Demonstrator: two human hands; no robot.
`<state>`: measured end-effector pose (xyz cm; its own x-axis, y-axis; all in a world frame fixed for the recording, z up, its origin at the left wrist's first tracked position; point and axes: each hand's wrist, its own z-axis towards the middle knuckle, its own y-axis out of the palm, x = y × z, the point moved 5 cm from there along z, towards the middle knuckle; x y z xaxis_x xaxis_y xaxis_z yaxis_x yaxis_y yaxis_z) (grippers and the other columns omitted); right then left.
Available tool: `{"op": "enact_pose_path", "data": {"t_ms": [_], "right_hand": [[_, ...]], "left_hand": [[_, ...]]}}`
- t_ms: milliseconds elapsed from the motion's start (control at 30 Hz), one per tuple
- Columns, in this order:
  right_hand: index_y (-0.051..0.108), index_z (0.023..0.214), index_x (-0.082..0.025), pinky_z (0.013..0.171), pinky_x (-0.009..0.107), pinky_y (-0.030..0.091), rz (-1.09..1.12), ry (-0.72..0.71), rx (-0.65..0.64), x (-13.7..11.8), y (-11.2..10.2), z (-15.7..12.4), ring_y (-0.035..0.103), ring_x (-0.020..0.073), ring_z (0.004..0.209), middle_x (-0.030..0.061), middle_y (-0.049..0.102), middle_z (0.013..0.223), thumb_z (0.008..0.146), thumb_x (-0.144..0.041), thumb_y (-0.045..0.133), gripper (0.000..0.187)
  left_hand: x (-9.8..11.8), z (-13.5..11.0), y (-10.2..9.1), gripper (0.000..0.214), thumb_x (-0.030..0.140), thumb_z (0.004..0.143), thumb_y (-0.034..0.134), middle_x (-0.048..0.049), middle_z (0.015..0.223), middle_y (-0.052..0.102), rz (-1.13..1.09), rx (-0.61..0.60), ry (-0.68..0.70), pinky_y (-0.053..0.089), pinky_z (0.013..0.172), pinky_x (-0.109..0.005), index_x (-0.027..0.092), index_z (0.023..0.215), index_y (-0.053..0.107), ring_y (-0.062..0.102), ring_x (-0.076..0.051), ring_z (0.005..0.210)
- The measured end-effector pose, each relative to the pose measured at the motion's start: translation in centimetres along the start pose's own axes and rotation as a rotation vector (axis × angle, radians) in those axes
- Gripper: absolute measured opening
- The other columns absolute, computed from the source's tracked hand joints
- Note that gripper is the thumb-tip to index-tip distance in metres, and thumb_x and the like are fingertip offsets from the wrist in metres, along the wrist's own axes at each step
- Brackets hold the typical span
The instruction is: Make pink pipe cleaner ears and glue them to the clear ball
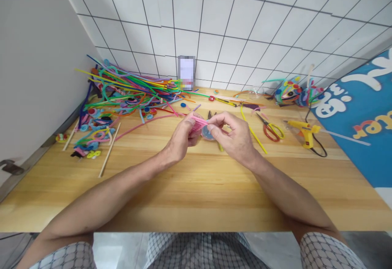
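Over the table [196, 187] — left hand [183, 137], right hand [235, 135] pinch pink pipe-cleaner [199, 124].

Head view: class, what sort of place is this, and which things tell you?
Probably a craft workbench: a heap of coloured pipe cleaners lies on the wooden table, with scissors and a yellow glue gun at its right side.
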<state>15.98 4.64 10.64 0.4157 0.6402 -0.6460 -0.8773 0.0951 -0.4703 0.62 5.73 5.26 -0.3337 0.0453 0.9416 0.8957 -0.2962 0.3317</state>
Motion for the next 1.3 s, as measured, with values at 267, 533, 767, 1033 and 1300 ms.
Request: {"op": "enact_pose_path", "data": {"t_ms": [267,533,767,1033,1300], "right_hand": [[0.075,0.102,-0.022,0.07,0.029,0.057,0.002,0.02,0.005,0.2,-0.6,0.4,0.071,0.0147,0.072,0.0,0.078,0.085,0.094,-0.018,0.072,0.009],[0.08,0.108,-0.021,0.082,0.031,0.057,-0.142,-0.153,-0.181,0.4,-0.1,0.8,0.072,0.0182,0.088,0.0048,0.08,0.097,0.1,-0.019,0.075,0.009],[0.082,0.101,-0.021,0.069,0.028,0.053,-0.012,0.063,-0.229,1.7,0.0,1.0,0.068,0.0155,0.072,0.0021,0.078,0.084,0.097,-0.024,0.077,0.007],[0.08,0.096,-0.019,0.066,0.029,0.059,0.362,0.406,-0.229,4.1,-0.7,1.6,0.074,0.018,0.07,0.0049,0.083,0.084,0.085,-0.041,0.086,0.026],[0.08,0.094,-0.019,0.074,0.03,0.062,0.429,0.374,-0.207,4.3,-2.3,2.5,0.076,0.0176,0.078,0.0035,0.083,0.086,0.083,-0.036,0.087,0.022]], "left_hand": [[-0.5,0.2,0.5,0.028,0.048,0.094,0.05,0.0103,0.058,0.026,-0.031,0.044,-0.12,0.012,0.042,-0.02,0.026,0.082,0.039,0.013,-0.008,0.044],[-0.5,0.0,0.9,0.034,0.037,0.102,0.032,0.0078,0.053,0.027,-0.042,0.074,-0.325,0.014,0.04,-0.018,0.023,0.072,0.041,0.014,-0.007,0.04],[-0.9,0.1,0.7,0.041,0.044,0.104,0.039,0.0064,0.054,0.03,-0.001,0.079,-0.278,0.014,0.04,-0.018,0.023,0.069,0.042,0.017,-0.006,0.041],[0.3,0.5,1.5,0.046,0.064,0.096,0.063,0.0017,0.065,0.055,-0.06,-0.104,-0.105,0.039,0.044,-0.021,0.019,0.087,0.06,0.045,-0.009,0.046],[-0.3,1.0,0.7,0.05,0.058,0.085,0.09,-0.0009,0.083,0.072,-0.138,-0.16,-0.033,0.052,0.052,-0.022,0.017,0.105,0.069,0.061,-0.009,0.056]]}}
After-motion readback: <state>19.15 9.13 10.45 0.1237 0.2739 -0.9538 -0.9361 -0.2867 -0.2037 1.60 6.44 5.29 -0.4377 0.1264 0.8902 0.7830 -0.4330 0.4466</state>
